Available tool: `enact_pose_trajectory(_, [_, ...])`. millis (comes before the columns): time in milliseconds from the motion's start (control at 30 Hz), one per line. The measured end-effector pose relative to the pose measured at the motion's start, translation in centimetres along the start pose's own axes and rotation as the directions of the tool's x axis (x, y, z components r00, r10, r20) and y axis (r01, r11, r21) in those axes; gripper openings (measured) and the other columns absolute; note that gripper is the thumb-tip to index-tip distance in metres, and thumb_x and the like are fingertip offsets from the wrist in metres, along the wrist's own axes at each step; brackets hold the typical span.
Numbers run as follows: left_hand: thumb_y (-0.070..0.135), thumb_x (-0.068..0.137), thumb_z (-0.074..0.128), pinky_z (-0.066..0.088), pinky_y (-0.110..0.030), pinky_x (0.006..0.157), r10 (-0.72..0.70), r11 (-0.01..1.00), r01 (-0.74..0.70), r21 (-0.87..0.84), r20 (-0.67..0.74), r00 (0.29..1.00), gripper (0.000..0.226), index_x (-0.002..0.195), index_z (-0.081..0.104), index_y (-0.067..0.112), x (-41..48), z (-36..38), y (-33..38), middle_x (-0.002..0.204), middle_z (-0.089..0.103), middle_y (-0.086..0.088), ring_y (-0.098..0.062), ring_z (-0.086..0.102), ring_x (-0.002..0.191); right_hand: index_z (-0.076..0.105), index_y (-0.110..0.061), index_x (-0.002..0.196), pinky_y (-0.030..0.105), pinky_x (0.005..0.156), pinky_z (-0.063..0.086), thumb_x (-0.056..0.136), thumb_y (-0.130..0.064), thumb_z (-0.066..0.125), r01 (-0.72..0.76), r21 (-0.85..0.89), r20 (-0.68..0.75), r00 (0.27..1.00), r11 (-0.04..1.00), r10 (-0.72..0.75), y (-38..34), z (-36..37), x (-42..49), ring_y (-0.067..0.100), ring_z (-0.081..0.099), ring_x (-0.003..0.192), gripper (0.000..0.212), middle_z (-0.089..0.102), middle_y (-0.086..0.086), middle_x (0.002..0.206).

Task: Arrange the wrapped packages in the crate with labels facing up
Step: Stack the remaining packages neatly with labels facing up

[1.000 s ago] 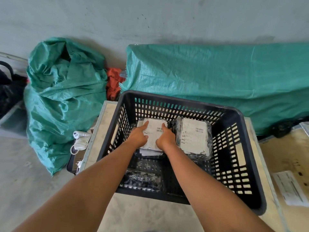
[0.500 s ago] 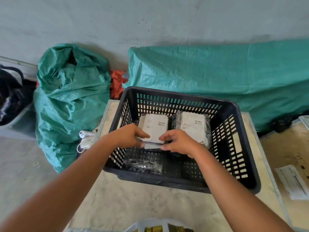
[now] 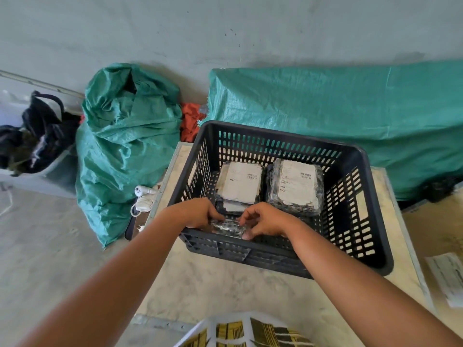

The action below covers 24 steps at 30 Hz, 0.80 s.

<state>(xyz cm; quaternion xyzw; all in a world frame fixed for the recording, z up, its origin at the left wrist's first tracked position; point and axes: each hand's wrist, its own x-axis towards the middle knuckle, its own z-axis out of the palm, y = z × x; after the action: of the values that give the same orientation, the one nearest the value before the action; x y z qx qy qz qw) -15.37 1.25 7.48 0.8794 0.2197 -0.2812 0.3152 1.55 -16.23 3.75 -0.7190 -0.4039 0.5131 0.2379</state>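
A black slotted plastic crate (image 3: 360, 216) stands on a pale table top. Two wrapped packages lie side by side at its far wall with white labels up: the left package (image 3: 239, 185) and the right package (image 3: 295, 187). A third wrapped package (image 3: 229, 227), dark and shiny with no label showing, lies at the crate's near left corner. My left hand (image 3: 195, 212) and my right hand (image 3: 263, 220) grip it from either side, fingers curled on its ends. The near crate wall hides its lower part.
The table (image 3: 225, 284) carries the crate. A green sack (image 3: 125, 146) stands on the floor at left, a green tarp-covered bulk (image 3: 338, 108) behind. A white plug and cable (image 3: 144, 196) lie beside the table. A paper sheet (image 3: 448, 276) lies at right, a yellow-patterned bag (image 3: 245, 331) at the bottom.
Both hands left the labelled left package at the far wall and drew back to the near left corner, closing on the dark unlabelled package there. The view tilted lower.
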Motion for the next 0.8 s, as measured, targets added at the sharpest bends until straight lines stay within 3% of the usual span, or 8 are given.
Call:
enact_pose_trajectory(133, [0.014,0.08,0.084,0.046,-0.028,0.098,-0.013,0.999,0.015,0.03,-0.075,0.997,0.072,0.144,0.055,0.028,0.7,-0.1,0.6,0.131,0.066,-0.002,-0.017,0.063,0.104,0.079,-0.037,0.084,0.043,0.106,0.05,0.08,-0.012,0.087,0.011,0.12,-0.15,0.989,0.993,0.007,0.8,-0.6,0.0,0.008,0.067,0.105,0.027,0.076,-0.013,0.105])
enact_pose_trajectory(200, [0.013,0.08,0.083,0.045,-0.028,0.101,-0.014,0.999,0.019,0.047,-0.114,0.993,0.072,0.146,0.054,0.022,1.3,-0.2,1.2,0.137,0.063,-0.006,-0.021,0.062,0.112,0.08,-0.038,0.093,0.043,0.108,0.045,0.077,-0.014,0.09,0.011,0.102,-0.153,0.988,0.995,0.005,0.8,-0.7,0.0,0.009,0.061,0.113,0.031,0.072,-0.016,0.111])
enact_pose_trajectory(300, [0.012,0.081,0.082,0.044,-0.032,0.108,-0.029,0.997,0.04,0.069,-0.152,0.988,0.074,0.148,0.051,0.02,1.9,-0.1,1.5,0.142,0.059,-0.008,-0.024,0.059,0.121,0.078,-0.028,0.107,0.043,0.11,0.041,0.072,-0.012,0.092,0.021,0.067,-0.192,0.981,0.998,-0.008,0.8,-0.3,0.3,0.019,0.055,0.126,0.041,0.066,-0.006,0.124])
enact_pose_trajectory(400, [0.009,0.082,0.081,0.043,-0.034,0.109,-0.03,0.992,0.05,0.113,-0.17,0.985,0.078,0.151,0.047,0.023,2.3,0.0,1.3,0.144,0.057,-0.009,-0.025,0.058,0.123,0.078,-0.023,0.109,0.038,0.101,0.046,0.079,-0.009,0.087,0.059,0.018,-0.26,0.964,0.998,-0.053,0.6,-0.2,0.5,0.024,0.06,0.12,0.035,0.065,-0.001,0.123])
enact_pose_trajectory(567, [0.007,0.082,0.079,0.045,-0.04,0.109,-0.028,0.992,0.047,0.115,-0.163,0.986,0.082,0.153,0.042,0.028,2.7,0.5,1.0,0.144,0.057,-0.009,-0.026,0.059,0.123,0.081,-0.03,0.103,0.041,0.109,0.044,0.086,-0.011,0.081,0.075,-0.072,-0.257,0.962,0.995,-0.091,0.7,0.0,0.6,0.018,0.058,0.122,0.025,0.067,-0.005,0.128])
enact_pose_trajectory(700, [0.015,0.086,0.077,0.045,-0.038,0.108,0.131,0.988,-0.109,0.11,-0.216,0.968,0.075,0.152,0.045,0.03,1.4,-0.1,0.8,0.14,0.06,-0.006,-0.023,0.058,0.122,0.08,-0.044,0.097,0.049,0.105,0.05,0.092,-0.013,0.075,0.091,0.014,-0.288,0.954,0.996,-0.083,0.8,-0.8,-0.6,0.019,0.061,0.121,0.031,0.066,-0.011,0.129])
enact_pose_trajectory(800, [0.024,0.086,0.078,0.046,-0.035,0.103,0.297,0.954,-0.289,0.075,-0.334,0.894,0.065,0.145,0.053,0.035,-0.7,-2.3,1.0,0.124,0.064,0.0,-0.013,0.059,0.111,0.078,-0.051,0.096,0.039,0.107,0.046,0.094,-0.014,0.072,0.192,0.033,-0.386,0.908,0.981,-0.165,-0.1,-2.6,-2.2,0.006,0.057,0.12,0.037,0.061,-0.032,0.12])
